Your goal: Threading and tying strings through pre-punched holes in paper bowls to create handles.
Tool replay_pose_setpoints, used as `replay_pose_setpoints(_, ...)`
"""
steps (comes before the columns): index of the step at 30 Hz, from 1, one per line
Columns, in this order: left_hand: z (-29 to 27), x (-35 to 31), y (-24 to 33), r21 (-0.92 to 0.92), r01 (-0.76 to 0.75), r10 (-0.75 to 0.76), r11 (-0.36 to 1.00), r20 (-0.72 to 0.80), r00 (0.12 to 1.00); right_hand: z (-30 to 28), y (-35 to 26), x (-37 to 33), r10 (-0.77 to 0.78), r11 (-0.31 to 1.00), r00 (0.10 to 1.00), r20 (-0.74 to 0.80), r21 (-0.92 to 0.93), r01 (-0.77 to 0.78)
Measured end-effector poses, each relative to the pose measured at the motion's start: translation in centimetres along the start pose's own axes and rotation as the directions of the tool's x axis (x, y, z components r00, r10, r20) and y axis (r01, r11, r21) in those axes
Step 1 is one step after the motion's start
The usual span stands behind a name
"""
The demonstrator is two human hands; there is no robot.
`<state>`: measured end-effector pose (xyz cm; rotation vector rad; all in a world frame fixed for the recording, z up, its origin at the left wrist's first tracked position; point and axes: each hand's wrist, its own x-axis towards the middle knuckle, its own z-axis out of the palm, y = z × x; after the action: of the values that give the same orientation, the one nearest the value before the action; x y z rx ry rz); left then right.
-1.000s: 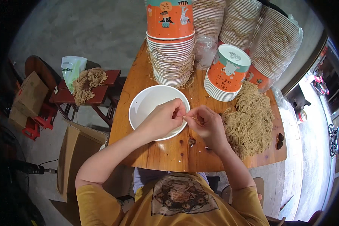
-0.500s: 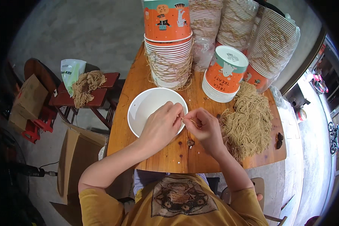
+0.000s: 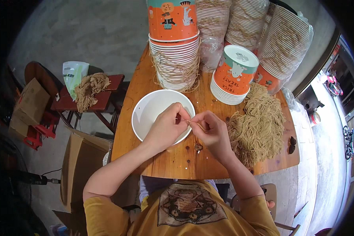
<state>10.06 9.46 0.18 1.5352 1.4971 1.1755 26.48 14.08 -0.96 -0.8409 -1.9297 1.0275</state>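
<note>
A white paper bucket [image 3: 145, 112] stands on the wooden table in front of me, its open mouth facing up. Over its right rim my left hand [image 3: 167, 126] pinches a thin tan cord between thumb and forefinger. My right hand [image 3: 210, 131] grips the same cord [image 3: 196, 124], its fingertips almost touching those of the left. Whether the cord runs through the bucket's side is hidden behind my hands. Right of my right hand lies a big loose heap of tan cords [image 3: 259, 128].
Behind the bucket rises a tall stack of nested buckets [image 3: 174, 59] with cord handles. A shorter upside-down orange stack [image 3: 235, 76] stands to its right, with plastic-wrapped stacks [image 3: 285, 43] farther back. Dark lumps [image 3: 292, 145] lie at the table's right edge. A red bench [image 3: 110, 88] stands left.
My left hand's fingers have lifted and spread a little, and more of the cord shows between both hands. The bucket stays in about the same place.
</note>
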Motion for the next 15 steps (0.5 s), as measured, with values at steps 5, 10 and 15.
replay_pose_setpoints(5,-0.2,0.16,-0.11,-0.113,0.064,-0.06,0.992,0.037,0.998,0.12,0.15,-0.02,0.019,0.999,1.0,-0.003,0.027,-0.019)
replay_pose_setpoints(10,-0.16,0.2,-0.62,-0.208,0.11,-0.105,0.972,0.035,0.994,0.51,0.71,-0.06,0.018,0.997,1.0,-0.011,0.073,-0.017)
replay_pose_setpoints(15,-0.9,-0.38,0.14,0.034,0.037,-0.036,0.999,-0.041,0.999,0.41,0.59,-0.03,0.032,0.997,0.999,-0.015,0.075,-0.031)
